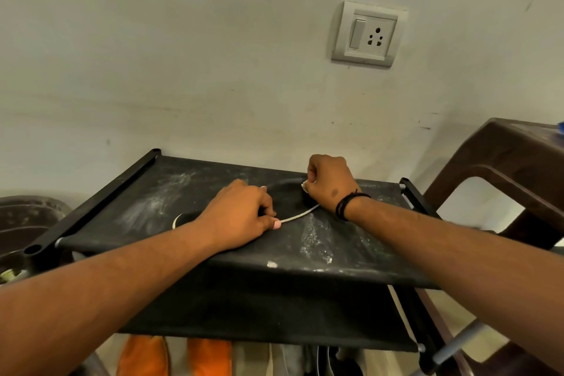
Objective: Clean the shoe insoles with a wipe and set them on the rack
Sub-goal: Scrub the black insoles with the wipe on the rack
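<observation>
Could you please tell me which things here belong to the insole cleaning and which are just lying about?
Job: insole, wipe, rack, left hand, right hand.
Lying about: wall socket, brown plastic stool, orange shoes on the lower shelf.

The rack (146,207) top shelf lies open toward its left edge and front edge. A wall (213,70) closes off the back edge, with a socket (369,33) above. A brown stool (500,162) stands just beside the right edge.
</observation>
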{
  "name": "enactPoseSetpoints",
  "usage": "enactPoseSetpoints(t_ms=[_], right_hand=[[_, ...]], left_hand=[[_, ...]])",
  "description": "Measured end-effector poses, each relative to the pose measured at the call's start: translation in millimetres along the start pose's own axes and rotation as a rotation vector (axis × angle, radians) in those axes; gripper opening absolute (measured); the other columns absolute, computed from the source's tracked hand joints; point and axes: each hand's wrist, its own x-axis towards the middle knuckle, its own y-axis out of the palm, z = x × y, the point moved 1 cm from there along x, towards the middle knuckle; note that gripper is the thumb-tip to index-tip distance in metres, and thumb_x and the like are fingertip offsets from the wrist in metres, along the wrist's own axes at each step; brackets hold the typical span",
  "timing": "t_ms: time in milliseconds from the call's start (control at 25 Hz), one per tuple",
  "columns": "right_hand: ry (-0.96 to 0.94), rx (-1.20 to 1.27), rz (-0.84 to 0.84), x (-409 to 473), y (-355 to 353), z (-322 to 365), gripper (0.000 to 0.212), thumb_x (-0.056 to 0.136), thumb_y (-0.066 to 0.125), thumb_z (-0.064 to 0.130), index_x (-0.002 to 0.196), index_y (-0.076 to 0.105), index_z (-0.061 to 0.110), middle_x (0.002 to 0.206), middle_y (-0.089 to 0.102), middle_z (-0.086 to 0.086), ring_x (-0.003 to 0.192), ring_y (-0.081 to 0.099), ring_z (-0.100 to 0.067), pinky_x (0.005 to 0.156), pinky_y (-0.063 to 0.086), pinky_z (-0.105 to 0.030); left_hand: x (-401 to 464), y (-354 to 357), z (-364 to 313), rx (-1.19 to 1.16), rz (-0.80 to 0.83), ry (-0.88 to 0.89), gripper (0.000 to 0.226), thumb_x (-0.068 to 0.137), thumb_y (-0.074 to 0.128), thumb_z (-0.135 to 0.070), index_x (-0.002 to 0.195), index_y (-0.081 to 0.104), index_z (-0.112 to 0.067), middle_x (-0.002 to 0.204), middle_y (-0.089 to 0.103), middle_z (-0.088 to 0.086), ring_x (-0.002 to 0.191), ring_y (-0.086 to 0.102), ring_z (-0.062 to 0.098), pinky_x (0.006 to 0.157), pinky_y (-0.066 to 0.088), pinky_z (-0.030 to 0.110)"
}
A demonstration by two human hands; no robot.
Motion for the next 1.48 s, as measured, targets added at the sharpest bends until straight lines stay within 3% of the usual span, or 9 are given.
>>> enactPoseSetpoints(t_ms=[160, 280, 520, 680, 800, 920, 1120, 1320, 1480], right_hand=[[0.019, 0.031, -0.071, 8, 19, 32, 0.002, 0.084, 0.061, 0.010, 0.086, 0.060, 0.011, 0.087, 0.065, -0.010, 0.082, 0.061, -0.029, 0.072, 0.055, -0.037], [-0.124, 0.101, 0.048, 0, 36, 68, 0.006, 0.086, 0.059, 0.011, 0.081, 0.056, 0.013, 0.083, 0.064, -0.009, 0.079, 0.061, -0.027, 0.070, 0.055, -0.038], [-0.049, -0.134, 0.055, 20, 6, 27, 0.009, 0.081, 0.061, 0.006, 0.079, 0.056, 0.013, 0.089, 0.065, -0.011, 0.084, 0.060, -0.030, 0.067, 0.047, -0.031], [0.028, -0.146, 0.114, 17, -15, -4, 0.013, 0.074, 0.063, 0.003, 0.065, 0.059, 0.012, 0.076, 0.066, -0.007, 0.073, 0.062, -0.023, 0.057, 0.047, -0.026], [-0.031, 0.032, 0.251, -5, -21, -3, 0.014, 0.068, 0.079, 0.009, 0.063, 0.066, 0.010, 0.069, 0.070, -0.002, 0.066, 0.066, -0.011, 0.054, 0.049, -0.017], [-0.104, 0.038, 0.279, -10, -18, 2, 0.016, 0.069, 0.081, 0.011, 0.065, 0.066, 0.012, 0.071, 0.070, -0.001, 0.070, 0.066, -0.012, 0.063, 0.054, -0.021], [-0.063, -0.123, 0.135, 10, -18, -3, 0.023, 0.073, 0.066, 0.003, 0.062, 0.053, 0.019, 0.072, 0.061, 0.000, 0.072, 0.059, -0.021, 0.055, 0.042, -0.023], [-0.205, 0.086, 0.355, -24, -8, 26, 0.016, 0.072, 0.076, 0.009, 0.066, 0.062, 0.014, 0.072, 0.069, -0.001, 0.073, 0.067, -0.014, 0.065, 0.056, -0.024], [-0.140, -0.244, 0.149, 3, -11, 15, 0.012, 0.081, 0.061, 0.003, 0.077, 0.056, 0.013, 0.083, 0.062, -0.009, 0.077, 0.059, -0.028, 0.062, 0.048, -0.033]], left_hand=[[2, -3, -1, -0.022, -0.018, -0.014, 0.017, 0.085, 0.076, -0.040, 0.079, 0.077, -0.024, 0.090, 0.078, -0.008, 0.113, 0.067, 0.014, 0.114, 0.036, 0.027], [-1, -6, -1, -0.008, -0.007, -0.081, 0.024, 0.081, 0.078, -0.045, 0.074, 0.078, -0.023, 0.076, 0.075, -0.005, 0.087, 0.071, 0.014, 0.087, 0.057, 0.039], [-5, -9, -6, -0.034, -0.013, -0.086, 0.025, 0.083, 0.077, -0.046, 0.077, 0.078, -0.022, 0.097, 0.077, -0.013, 0.114, 0.065, 0.004, 0.098, 0.052, 0.031], [-4, -7, -4, -0.035, -0.004, -0.080, 0.025, 0.083, 0.077, -0.047, 0.072, 0.074, -0.025, 0.090, 0.077, -0.014, 0.104, 0.068, -0.001, 0.100, 0.053, 0.033], [-4, -7, -3, -0.031, -0.005, -0.083, 0.026, 0.083, 0.077, -0.047, 0.074, 0.075, -0.023, 0.088, 0.077, -0.013, 0.097, 0.069, -0.002, 0.100, 0.053, 0.035], [-2, -7, -4, -0.028, -0.001, -0.078, 0.026, 0.083, 0.077, -0.047, 0.074, 0.076, -0.022, 0.089, 0.077, -0.013, 0.098, 0.069, 0.000, 0.101, 0.053, 0.035], [-3, -8, -5, -0.030, -0.001, -0.092, 0.025, 0.084, 0.076, -0.047, 0.076, 0.076, -0.023, 0.094, 0.077, -0.013, 0.110, 0.067, 0.002, 0.101, 0.052, 0.032], [-3, -8, -5, 0.015, 0.011, -0.085, 0.024, 0.084, 0.076, -0.049, 0.075, 0.074, -0.027, 0.088, 0.076, -0.016, 0.103, 0.068, 0.004, 0.096, 0.054, 0.035], [-2, -8, -5, -0.023, -0.004, -0.079, 0.025, 0.085, 0.075, -0.047, 0.075, 0.076, -0.024, 0.092, 0.077, -0.013, 0.112, 0.066, 0.004, 0.097, 0.052, 0.029]])
